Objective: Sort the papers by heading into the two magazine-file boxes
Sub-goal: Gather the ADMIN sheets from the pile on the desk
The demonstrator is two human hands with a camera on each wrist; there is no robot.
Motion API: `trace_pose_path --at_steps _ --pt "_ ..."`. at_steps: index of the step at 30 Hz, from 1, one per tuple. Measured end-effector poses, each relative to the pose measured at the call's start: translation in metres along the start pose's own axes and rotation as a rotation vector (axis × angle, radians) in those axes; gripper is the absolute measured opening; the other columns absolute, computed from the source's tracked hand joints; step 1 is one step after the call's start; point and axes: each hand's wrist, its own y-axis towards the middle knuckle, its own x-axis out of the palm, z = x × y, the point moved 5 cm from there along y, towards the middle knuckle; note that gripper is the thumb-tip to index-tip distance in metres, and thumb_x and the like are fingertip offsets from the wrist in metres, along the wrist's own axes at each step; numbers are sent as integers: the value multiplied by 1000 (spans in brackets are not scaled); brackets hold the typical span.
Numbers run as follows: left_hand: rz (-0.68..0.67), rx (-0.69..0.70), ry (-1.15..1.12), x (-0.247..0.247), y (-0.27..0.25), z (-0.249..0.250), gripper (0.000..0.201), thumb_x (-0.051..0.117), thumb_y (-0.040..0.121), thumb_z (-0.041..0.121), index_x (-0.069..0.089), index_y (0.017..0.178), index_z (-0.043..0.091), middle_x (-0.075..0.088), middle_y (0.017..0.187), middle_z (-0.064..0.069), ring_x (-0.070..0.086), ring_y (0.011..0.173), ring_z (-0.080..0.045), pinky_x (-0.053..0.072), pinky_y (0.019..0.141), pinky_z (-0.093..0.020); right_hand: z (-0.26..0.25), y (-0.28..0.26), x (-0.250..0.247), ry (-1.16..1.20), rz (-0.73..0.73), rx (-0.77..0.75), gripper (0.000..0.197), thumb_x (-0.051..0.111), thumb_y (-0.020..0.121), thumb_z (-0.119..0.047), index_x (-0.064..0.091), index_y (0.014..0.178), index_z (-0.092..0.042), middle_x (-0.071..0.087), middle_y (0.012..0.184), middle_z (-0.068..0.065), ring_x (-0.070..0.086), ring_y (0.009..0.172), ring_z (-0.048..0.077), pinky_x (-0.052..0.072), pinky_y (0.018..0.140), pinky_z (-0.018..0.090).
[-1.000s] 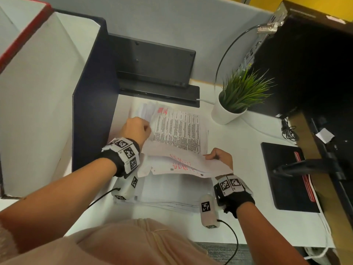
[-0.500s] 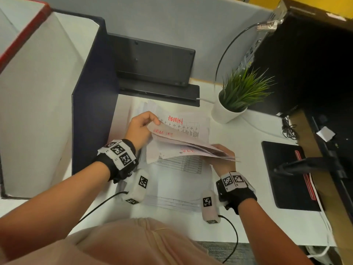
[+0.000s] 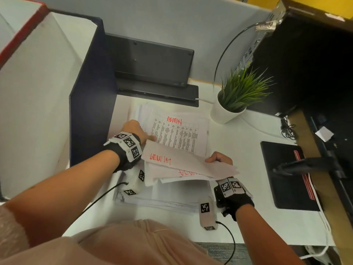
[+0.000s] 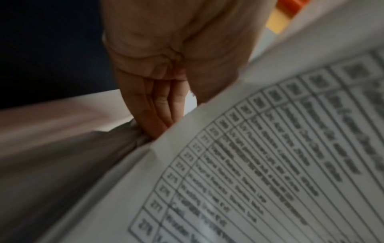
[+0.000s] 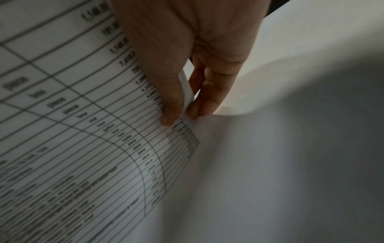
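White ADMIN sheet point(image 3: 177, 133) now lies flat on the far pile, left hand point(image 3: 133, 129) resting straight-fingered beside it; right hand point(image 3: 219, 159) still pinches the lifted papers point(image 3: 183, 165).

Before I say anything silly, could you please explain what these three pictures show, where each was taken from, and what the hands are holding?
There is no machine here: a person sorts papers at a desk wearing three cameras. The wide picture comes from a head camera looking down; the two close ones come from cameras strapped to the wrists. The left hand rests at the edge of a sheet headed ADMIN, which tops a pile near the dark box. The right hand pinches a lifted bundle of sheets; the right wrist view shows thumb and fingers clamping them. More papers lie flat underneath. A potted plant stands behind.
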Motion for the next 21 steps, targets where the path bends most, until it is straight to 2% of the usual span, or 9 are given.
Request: trace_pose_path --at_steps 2,4,6,8,11,14,16,18,21 --pt "15 4 45 2 -2 1 42 83 65 37 58 73 4 63 71 -10 64 69 -26 53 63 -31 -1 0 1 -26 -11 -61 27 53 66 18 47 47 -1 48 45 2 46 33 2 35 33 9" --pt "3 10 71 4 -4 1 41 82 66 37 58 73 4 63 72 -10 63 69 -25 52 64 -30 -5 -6 6 -148 -51 -146 17 68 43 -5 52 41 -9 46 54 3 45 40 0 36 37 10" --pt "0 42 40 4 -5 1 35 80 69 34 65 78 4 65 76 -9 64 73 -24 53 66 -29 -8 -11 8 -217 -70 -172 22 68 26 -14 53 41 -13 48 57 0 46 50 7 38 39 11" --pt "42 94 0 3 -6 3 27 78 73 29 69 79 4 65 76 -6 63 73 -22 50 65 -29 -8 -6 5 -150 -67 -85 17 69 42 -2 54 46 -8 49 62 5 46 56 17 39 35 11" --pt "74 153 -54 2 -8 2 20 72 80 19 66 67 5 60 64 -4 58 67 -21 48 66 -30 -8 -6 2 -173 -63 74 15 60 74 3 59 63 -7 56 64 1 53 57 14 40 33 11" --pt "93 209 -237 3 -11 1 10 64 86 10 70 91 3 63 78 -5 59 73 -21 52 72 -34 -7 -3 4 69 -26 86 36 44 75 15 55 45 -2 60 50 3 57 39 13 39 31 13" --pt "116 286 -379 2 -17 3 19 60 88 7 68 105 7 64 82 -3 59 70 -15 49 65 -26 -5 -3 3 96 11 43 41 39 73 19 50 39 -2 59 43 3 53 36 14 40 34 12" --pt "111 344 -467 3 -23 5 17 58 90 8 69 102 11 65 82 1 61 68 -11 48 61 -19 -10 -1 1 27 16 -72 48 35 72 25 46 36 -5 57 39 -2 52 37 9 40 38 11" --pt "50 279 -641 8 -26 1 20 53 90 2 64 82 16 64 85 -4 60 76 -20 50 67 -26 -11 4 -1 -216 29 -180 42 43 78 23 46 51 -9 53 44 0 50 51 17 41 52 19"
